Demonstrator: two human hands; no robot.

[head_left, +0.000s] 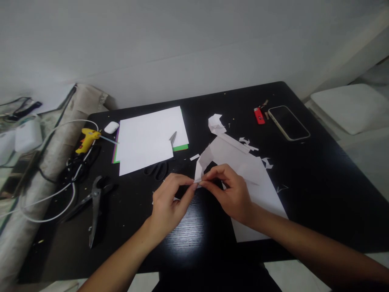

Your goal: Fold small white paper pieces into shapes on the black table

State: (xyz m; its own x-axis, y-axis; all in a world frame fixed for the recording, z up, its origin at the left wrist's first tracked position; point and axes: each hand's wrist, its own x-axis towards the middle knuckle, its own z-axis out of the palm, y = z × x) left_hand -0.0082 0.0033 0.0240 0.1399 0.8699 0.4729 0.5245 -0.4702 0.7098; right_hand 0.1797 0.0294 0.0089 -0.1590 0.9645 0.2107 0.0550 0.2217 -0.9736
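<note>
Between my two hands is a folded white paper piece [201, 162], held up over the table with its lower end pinched. My left hand [172, 198] grips that end between thumb and forefinger. My right hand [229, 190] pinches the same end from the other side, so the fingertips nearly meet. A white paper sheet [258, 211] lies partly under my right hand and forearm. Beyond it sits a second folded paper piece [216, 124]. Paper scraps [267, 163] are scattered along the sheet's right side. Left of my hands lie black-handled scissors [158, 170], partly covered by paper.
A paper stack [146, 138] lies at the left back, near a white earbud case [111, 127]. A yellow glue gun [87, 140] with its cable and pliers [96, 202] are farther left. A red lighter [259, 116] and a phone [288, 123] lie at the right back.
</note>
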